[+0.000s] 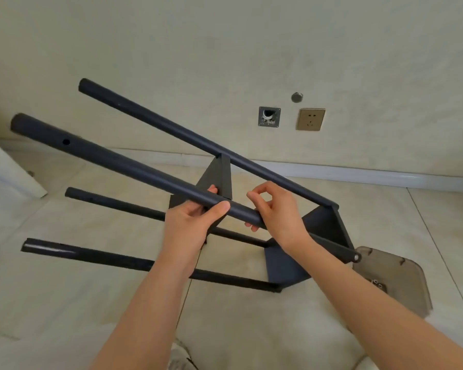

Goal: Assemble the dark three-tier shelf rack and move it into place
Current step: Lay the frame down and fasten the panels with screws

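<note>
**No legible writing in view**

No text, brand, number or sign can be read on any surface. The wall socket [310,119] is marked only by its plain slots. No marking is seen on the open wall box [269,116] just left of the socket, nor on the round cap [296,97] just above the socket. The rack pole [118,161] down and left of the socket is plain and dark, with one bare hole. The grey plastic piece [393,279] well below the socket is also unlabelled.
</note>
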Demonstrator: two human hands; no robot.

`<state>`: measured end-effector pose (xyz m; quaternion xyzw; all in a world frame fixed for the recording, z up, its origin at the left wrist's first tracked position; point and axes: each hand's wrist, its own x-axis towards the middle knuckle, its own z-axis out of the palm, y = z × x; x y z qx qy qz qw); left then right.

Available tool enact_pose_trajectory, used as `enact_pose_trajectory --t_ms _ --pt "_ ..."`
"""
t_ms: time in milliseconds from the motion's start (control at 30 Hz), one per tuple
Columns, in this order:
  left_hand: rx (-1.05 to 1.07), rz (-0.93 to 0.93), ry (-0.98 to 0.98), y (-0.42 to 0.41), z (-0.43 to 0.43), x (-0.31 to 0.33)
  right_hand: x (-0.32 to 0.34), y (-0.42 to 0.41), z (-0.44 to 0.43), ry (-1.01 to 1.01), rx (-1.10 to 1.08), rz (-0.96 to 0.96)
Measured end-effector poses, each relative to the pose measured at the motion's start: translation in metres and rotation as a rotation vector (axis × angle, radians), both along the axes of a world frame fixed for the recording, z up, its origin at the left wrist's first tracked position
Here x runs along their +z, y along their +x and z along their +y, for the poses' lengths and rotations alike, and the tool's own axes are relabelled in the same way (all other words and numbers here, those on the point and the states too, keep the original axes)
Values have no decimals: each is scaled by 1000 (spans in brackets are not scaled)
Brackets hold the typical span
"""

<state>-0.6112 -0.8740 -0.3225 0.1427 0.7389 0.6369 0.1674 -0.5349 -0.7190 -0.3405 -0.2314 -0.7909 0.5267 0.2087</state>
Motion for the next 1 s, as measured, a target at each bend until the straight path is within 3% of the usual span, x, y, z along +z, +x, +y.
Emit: enact_pose_trajectory --t_ms 533,1000 --pt "58 -462 213 39 -44 -82 -35 26 -34 392 81 -341" --pt "51 -578 257 45 -47 -111 -62 28 -39 510 75 -430"
